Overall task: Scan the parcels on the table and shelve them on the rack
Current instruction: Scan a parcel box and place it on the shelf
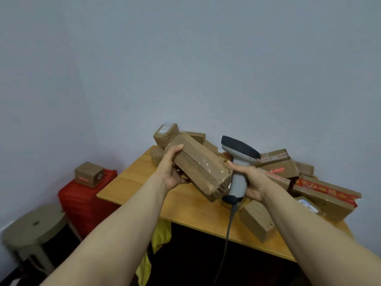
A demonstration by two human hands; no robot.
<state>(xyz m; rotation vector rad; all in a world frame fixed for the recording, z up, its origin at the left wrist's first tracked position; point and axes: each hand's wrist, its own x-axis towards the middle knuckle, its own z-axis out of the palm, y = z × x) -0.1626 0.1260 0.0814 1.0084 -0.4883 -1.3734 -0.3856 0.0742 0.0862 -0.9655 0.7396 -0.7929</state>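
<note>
My left hand (171, 168) grips a long brown cardboard parcel (201, 167) wrapped in clear tape and holds it tilted above the wooden table (144, 182). My right hand (250, 180) grips the handle of a grey barcode scanner (237, 159). The scanner's dark head sits just right of the parcel, and its cable hangs down past the table's front edge. Several more brown parcels (278, 164) lie piled on the table behind and to the right, some with red tape. A small box (256, 218) lies near the front edge.
A red case (82, 199) stands on the floor left of the table with a small cardboard box (88, 174) on top. A round stool (33, 228) is at the lower left. Yellow cloth (160, 234) hangs under the table. A plain wall is behind.
</note>
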